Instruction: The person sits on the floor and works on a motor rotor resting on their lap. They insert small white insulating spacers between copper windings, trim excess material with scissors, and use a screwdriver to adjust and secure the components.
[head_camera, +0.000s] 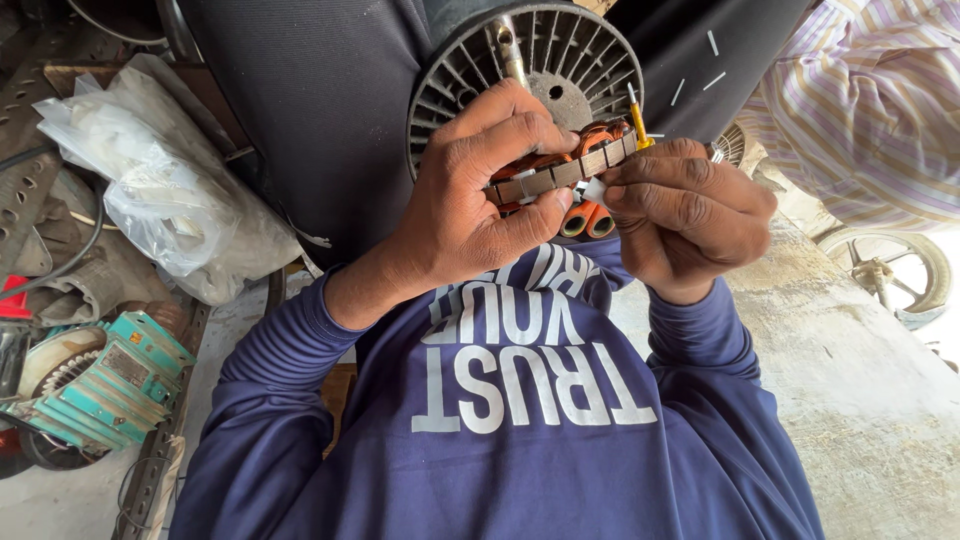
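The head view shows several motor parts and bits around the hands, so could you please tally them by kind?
Slotted stator core with copper windings, held in the left hand and right hand: 1
Finned motor housing: 1
Teal motor: 1
Clear plastic bag: 1
Loose white strips on the dark cloth: 3
Total: 7

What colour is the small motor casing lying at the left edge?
Teal green, ribbed, with a grey plate on it; the motor casing shows in the head view, lower left.
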